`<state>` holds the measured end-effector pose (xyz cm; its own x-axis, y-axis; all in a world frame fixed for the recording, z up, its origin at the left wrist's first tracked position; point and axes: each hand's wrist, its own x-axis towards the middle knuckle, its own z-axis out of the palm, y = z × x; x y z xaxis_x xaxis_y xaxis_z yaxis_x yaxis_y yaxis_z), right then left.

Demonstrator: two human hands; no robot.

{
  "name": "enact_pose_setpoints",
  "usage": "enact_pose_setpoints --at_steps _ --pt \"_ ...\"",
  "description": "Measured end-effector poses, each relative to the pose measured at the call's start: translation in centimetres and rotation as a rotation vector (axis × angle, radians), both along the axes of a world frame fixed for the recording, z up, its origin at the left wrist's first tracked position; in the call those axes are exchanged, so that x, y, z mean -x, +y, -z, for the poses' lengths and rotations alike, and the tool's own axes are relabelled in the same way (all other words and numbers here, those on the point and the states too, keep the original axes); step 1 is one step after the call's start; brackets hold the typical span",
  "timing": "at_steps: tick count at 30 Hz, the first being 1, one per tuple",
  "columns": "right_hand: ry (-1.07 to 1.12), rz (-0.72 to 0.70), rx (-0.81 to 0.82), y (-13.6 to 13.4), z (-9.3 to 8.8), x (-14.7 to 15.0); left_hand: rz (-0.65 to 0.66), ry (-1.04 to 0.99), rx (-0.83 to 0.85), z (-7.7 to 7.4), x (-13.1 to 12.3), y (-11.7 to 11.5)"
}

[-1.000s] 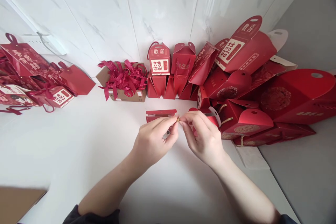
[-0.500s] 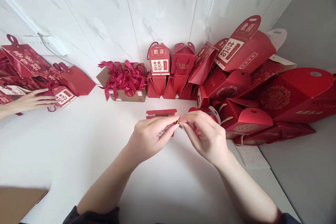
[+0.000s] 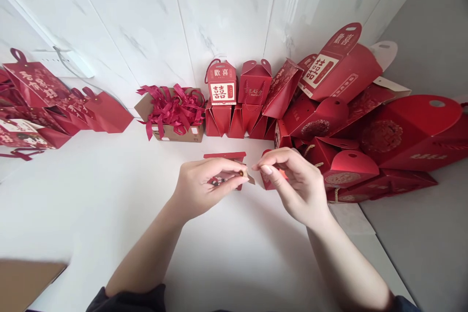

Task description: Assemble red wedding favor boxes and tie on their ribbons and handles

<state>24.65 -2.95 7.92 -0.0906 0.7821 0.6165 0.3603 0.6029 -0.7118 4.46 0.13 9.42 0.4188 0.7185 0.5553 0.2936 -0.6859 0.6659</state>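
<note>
Between the thumb and index finger of my left hand [image 3: 204, 187] sits a small gold-coloured round piece [image 3: 242, 173]. My right hand [image 3: 298, 185] is apart from it on the right, thumb and index finger pinched together; whatever is in that pinch is too small to make out. Behind my left hand a red gift box [image 3: 224, 156] stands on the white table, partly hidden by my fingers. Another small red box [image 3: 268, 183] shows behind my right fingertips.
A cardboard box [image 3: 179, 132] of dark pink ribbons [image 3: 171, 107] stands near the tiled wall. Red gift boxes [image 3: 402, 131] are heaped at the right, and handled red boxes [image 3: 109, 109] stand at the left. A brown cardboard edge [image 3: 29, 282] lies at the lower left.
My hands have moved apart, the gold-coloured piece staying in the left. Another person's hand at the far left has gone out of view, along with the red box it was touching.
</note>
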Motion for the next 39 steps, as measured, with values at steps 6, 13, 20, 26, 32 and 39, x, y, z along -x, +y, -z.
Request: enact_pose_setpoints --at_steps 6,13,20,26,32,39 --pt "-0.080 -0.077 -0.224 -0.2 -0.2 0.5 -0.047 -0.122 0.202 -0.2 -0.5 -0.3" --pt "-0.082 -0.027 -0.222 0.5 0.8 1.2 0.061 -0.157 0.685 -0.7 -0.2 0.2" --pt "-0.134 -0.006 -0.203 0.7 1.1 1.1 0.070 -0.074 0.587 -0.7 0.1 0.1" --pt "-0.373 0.066 -0.297 1.1 2.1 1.5 0.016 0.013 0.615 -0.5 -0.1 0.4" --pt "-0.619 0.130 -0.378 1.0 3.0 2.0 0.017 0.055 0.792 -0.4 0.0 0.9" --pt "-0.690 0.219 -0.466 0.8 3.8 2.8 0.010 0.076 0.861 0.1 0.0 1.9"
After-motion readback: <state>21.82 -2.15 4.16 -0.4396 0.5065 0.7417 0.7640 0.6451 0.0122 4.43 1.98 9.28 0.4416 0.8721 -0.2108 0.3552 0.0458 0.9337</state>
